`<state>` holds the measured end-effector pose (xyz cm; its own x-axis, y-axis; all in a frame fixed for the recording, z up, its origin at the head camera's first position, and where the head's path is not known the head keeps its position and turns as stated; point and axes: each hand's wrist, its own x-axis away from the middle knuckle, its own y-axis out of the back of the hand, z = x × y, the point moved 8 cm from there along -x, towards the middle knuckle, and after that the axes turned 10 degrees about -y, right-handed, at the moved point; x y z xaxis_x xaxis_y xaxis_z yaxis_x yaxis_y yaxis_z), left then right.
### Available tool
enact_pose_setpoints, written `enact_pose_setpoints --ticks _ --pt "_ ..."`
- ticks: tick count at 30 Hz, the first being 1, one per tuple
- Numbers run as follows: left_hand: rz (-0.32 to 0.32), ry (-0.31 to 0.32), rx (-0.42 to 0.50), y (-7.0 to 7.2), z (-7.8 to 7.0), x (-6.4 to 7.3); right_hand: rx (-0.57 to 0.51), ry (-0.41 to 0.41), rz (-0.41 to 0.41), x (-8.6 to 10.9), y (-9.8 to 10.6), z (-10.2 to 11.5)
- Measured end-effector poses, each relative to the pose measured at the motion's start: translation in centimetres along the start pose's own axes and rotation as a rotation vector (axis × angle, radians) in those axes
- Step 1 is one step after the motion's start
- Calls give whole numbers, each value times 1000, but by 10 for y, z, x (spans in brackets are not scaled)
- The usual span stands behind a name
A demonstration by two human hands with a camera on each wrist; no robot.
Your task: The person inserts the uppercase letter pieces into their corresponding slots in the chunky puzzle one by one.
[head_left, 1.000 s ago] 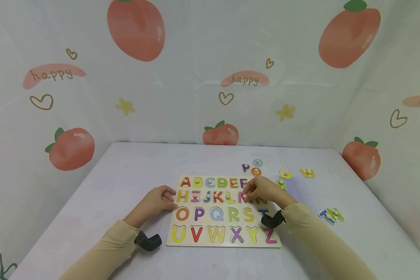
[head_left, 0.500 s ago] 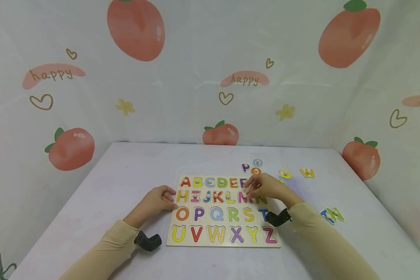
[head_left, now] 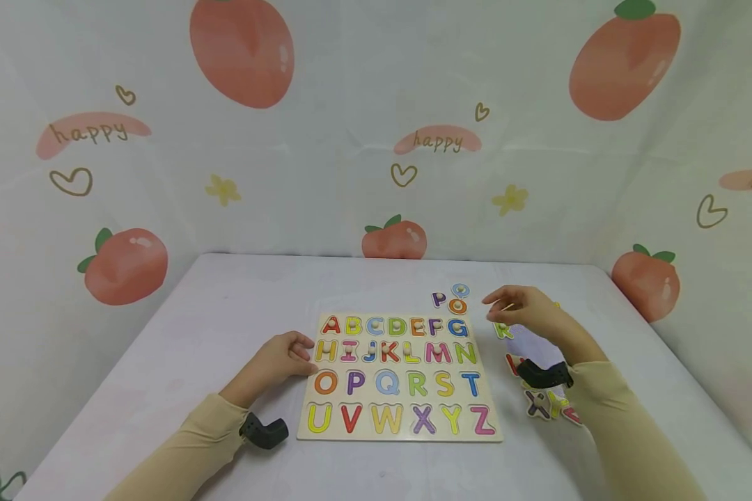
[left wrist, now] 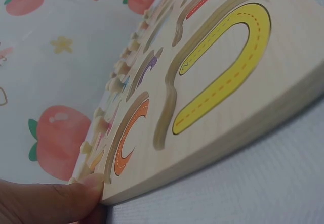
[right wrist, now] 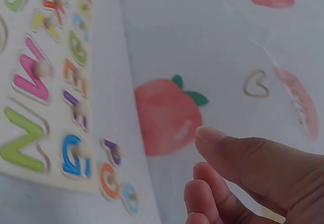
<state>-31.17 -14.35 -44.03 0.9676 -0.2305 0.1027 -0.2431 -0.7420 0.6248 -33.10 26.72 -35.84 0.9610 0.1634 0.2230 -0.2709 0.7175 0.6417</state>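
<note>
A wooden alphabet board [head_left: 401, 435] lies on the table, with knobbed letter pieces in its two upper rows, including the pink M [head_left: 437, 353]. The green N recess [head_left: 465, 353] beside it has no knob. My left hand [head_left: 285, 362] rests at the board's left edge; in the left wrist view its thumb [left wrist: 76, 196] touches the edge near the orange O recess [left wrist: 132, 143]. My right hand [head_left: 526, 311] hovers right of the board with nothing in it, thumb and fingers apart. Nearest to it is the green R piece [head_left: 503, 331], partly covered by the hand.
Behind the board's right corner lie loose P [head_left: 439, 300], Q [head_left: 460, 290] and O [head_left: 457, 306] pieces. Near the right wrist are X [head_left: 537, 404], Y [head_left: 554, 403] and Z [head_left: 572, 415] pieces. A patterned cloth wall stands behind the table.
My right hand has let go of the M piece and moved right and back, off the board. X, Y and Z pieces now show; the W and other pieces are covered. The left hand stays put.
</note>
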Motion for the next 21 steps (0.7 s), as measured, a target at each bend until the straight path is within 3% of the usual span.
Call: enact_pose_setpoints --ticks 10,14,21 --pt "-2 -1 8 0 -1 -1 7 -35 -126 24 55 -49" --pt "-3 -4 8 0 -1 -1 29 -76 -133 34 64 -74" --pt "-5 9 4 1 0 1 112 -219 -92 56 69 -122"
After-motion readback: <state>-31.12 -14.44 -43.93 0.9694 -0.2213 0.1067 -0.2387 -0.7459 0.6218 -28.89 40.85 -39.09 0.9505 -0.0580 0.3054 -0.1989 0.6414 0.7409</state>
